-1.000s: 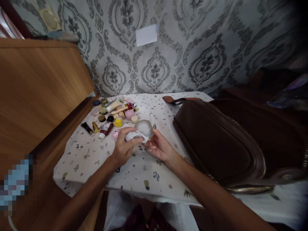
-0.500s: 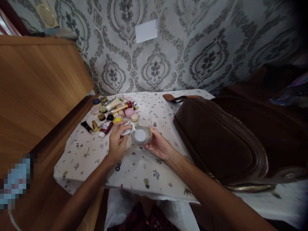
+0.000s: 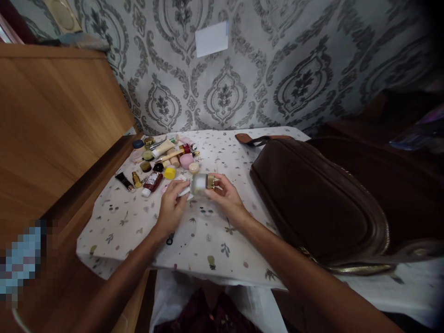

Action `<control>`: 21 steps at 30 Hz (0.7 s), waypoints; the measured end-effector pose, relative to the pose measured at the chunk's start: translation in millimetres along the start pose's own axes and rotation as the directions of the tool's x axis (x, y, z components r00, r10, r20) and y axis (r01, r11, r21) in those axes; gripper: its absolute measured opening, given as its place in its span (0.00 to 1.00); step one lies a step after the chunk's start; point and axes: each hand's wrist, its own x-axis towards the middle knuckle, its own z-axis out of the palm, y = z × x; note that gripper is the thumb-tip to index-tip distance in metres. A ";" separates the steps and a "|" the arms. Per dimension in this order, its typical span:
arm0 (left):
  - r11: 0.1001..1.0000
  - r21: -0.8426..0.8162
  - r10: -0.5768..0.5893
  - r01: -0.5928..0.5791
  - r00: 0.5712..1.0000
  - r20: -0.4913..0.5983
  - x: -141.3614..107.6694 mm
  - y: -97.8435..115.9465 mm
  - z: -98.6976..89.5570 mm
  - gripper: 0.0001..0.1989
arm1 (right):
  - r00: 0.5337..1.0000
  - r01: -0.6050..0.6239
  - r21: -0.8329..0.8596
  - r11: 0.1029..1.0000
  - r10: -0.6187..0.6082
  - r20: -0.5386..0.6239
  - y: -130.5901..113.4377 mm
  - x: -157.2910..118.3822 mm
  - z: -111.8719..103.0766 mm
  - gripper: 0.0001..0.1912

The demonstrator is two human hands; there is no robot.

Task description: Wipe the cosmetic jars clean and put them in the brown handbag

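Observation:
My right hand (image 3: 227, 196) grips a small clear glass bottle (image 3: 199, 183) by its gold cap (image 3: 211, 181). The bottle lies sideways in the air above the table, its base toward my left hand. My left hand (image 3: 173, 201) is closed on a white wipe (image 3: 184, 188), which is up against the bottle's base end. Just beyond the hands are a yellow-lidded jar (image 3: 169, 173), a small cream-coloured jar (image 3: 194, 168) and a pink rounded item (image 3: 186, 161). A dark red bottle with a white cap (image 3: 152, 183) lies left of my left hand.
A patterned white cloth (image 3: 208, 259) covers the table. Several cosmetics, including a cream tube (image 3: 163, 148), a black tube (image 3: 124, 181) and a gold vial (image 3: 136, 179), cluster at the back left. A large brown leather bag (image 3: 312, 199) stands right; a wooden cabinet (image 3: 62, 101) rises left.
My right hand has turned the bottle from base-facing to sideways, so its gold cap now shows. My left hand, with the wipe, has shifted slightly down, uncovering the yellow-lidded jar.

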 end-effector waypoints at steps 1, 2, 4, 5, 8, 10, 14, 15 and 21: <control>0.999 -0.026 -0.036 0.036 0.999 0.013 -0.5 -0.9 1.0 0.14 | 1.000 0.013 -0.036 0.999 -0.013 0.000 0.6 1.0 -0.5 0.32; 0.997 -0.051 -0.061 0.063 0.998 0.029 -0.9 -1.7 2.0 0.14 | 1.000 0.017 -0.065 0.998 -0.017 0.006 1.1 1.9 -1.0 0.34; 0.991 -0.087 -0.097 0.103 0.993 0.071 -1.4 -2.8 3.6 0.13 | 1.000 0.031 -0.135 0.990 -0.030 0.009 1.0 3.3 -1.9 0.32; 0.989 -0.095 -0.108 0.117 0.990 0.093 -1.7 -3.4 4.3 0.13 | 0.998 0.056 -0.190 0.980 -0.057 0.001 0.2 3.6 -2.3 0.30; 0.990 -0.083 -0.095 0.111 0.981 0.169 -3.6 -5.0 4.9 0.10 | 0.976 0.179 -0.386 0.905 -0.214 -0.049 -4.6 2.0 -2.3 0.24; 0.996 -0.062 -0.053 0.066 0.980 0.190 -5.7 -4.6 4.3 0.08 | 0.963 0.216 -0.427 0.878 -0.265 -0.058 -8.5 -0.4 -1.2 0.22; 0.999 0.014 -0.031 0.029 0.994 0.102 -8.6 4.6 0.6 0.10 | 0.974 0.193 -0.354 0.915 -0.222 -0.041 -10.9 -3.3 1.0 0.23; 0.999 0.037 -0.029 0.026 0.997 0.073 -8.1 8.7 -0.8 0.11 | 0.971 0.204 -0.370 0.906 -0.236 -0.044 -10.1 -3.4 1.0 0.23; 0.963 0.229 0.147 -0.145 0.989 0.007 3.8 31.7 -5.9 0.16 | 0.907 0.387 -0.614 0.688 -0.405 0.118 -3.0 -5.6 -0.9 0.24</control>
